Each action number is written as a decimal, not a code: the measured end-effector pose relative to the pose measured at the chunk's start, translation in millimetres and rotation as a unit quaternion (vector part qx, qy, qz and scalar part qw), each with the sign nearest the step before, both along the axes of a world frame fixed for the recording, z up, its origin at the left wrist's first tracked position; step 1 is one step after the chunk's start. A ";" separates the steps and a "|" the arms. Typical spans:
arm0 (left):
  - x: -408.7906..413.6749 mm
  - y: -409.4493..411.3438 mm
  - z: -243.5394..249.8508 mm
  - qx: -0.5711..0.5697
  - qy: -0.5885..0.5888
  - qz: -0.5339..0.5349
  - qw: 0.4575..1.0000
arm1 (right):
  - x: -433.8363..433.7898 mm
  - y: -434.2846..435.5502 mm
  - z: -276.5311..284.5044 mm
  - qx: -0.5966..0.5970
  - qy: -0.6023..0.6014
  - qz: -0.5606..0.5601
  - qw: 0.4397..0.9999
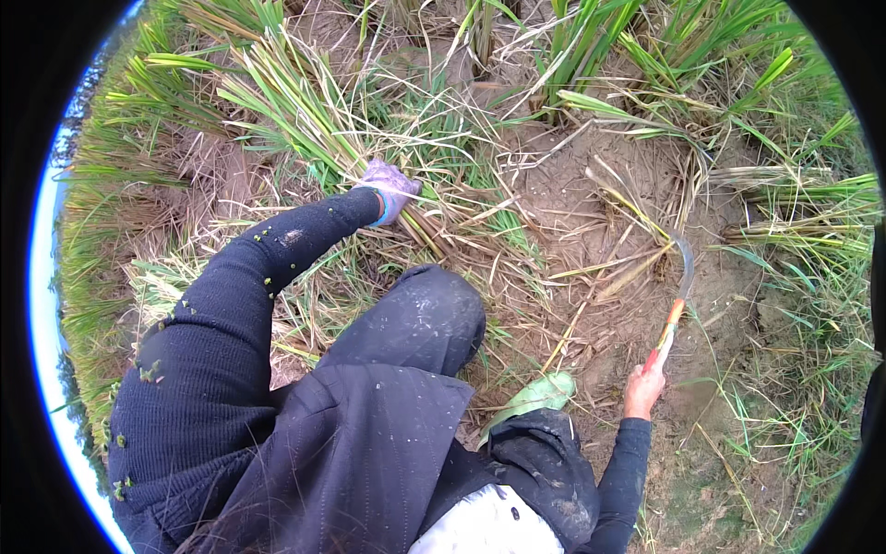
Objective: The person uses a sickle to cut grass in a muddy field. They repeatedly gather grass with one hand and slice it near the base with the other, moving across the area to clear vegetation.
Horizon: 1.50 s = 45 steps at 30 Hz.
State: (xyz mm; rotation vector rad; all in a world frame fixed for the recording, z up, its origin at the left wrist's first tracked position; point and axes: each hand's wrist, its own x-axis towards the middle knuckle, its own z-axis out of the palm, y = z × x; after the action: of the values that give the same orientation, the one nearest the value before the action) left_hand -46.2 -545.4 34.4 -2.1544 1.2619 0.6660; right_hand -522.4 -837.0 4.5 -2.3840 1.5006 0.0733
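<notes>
My left hand (389,188), in a purple glove with a blue cuff, is closed around a bundle of green and straw-coloured stalks (304,104). The leafy tops fan out toward the upper left, while the butt ends show below the fist near my knee. Whether the bundle rests on the ground is hard to tell. At the right, my bare right hand (644,391) grips the orange-red handle of a sickle (673,315). Its curved metal blade (685,260) points away from me, the tip beside some dry stalks (637,208) over the soil.
Standing clumps of grass-like crop (581,48) line the far side, with more at the right (817,208). Loose straw litters the brown soil (574,166). My bent knee (436,311) and a green boot (536,395) lie between my hands. Weeds (796,415) grow at the right.
</notes>
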 end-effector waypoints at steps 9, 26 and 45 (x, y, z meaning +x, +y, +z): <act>6.5 1.8 -10.1 -0.012 -0.003 -0.023 1.000 | -65.7 104.8 68.3 0.052 -0.103 -0.085 0.990; -4.7 -2.4 0.6 0.018 -0.025 -0.018 0.999 | -8.7 113.7 112.0 0.415 -0.261 -0.145 0.860; -40.8 -161.3 95.9 -0.079 0.201 -0.097 0.972 | 1.1 87.3 89.6 0.262 -0.223 0.042 0.938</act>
State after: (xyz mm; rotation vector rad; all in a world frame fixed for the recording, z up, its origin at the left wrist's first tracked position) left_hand -87.0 -706.8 130.2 -2.0445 1.7663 0.9794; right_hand -521.4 -749.7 94.0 -1.8709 1.0108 -0.0439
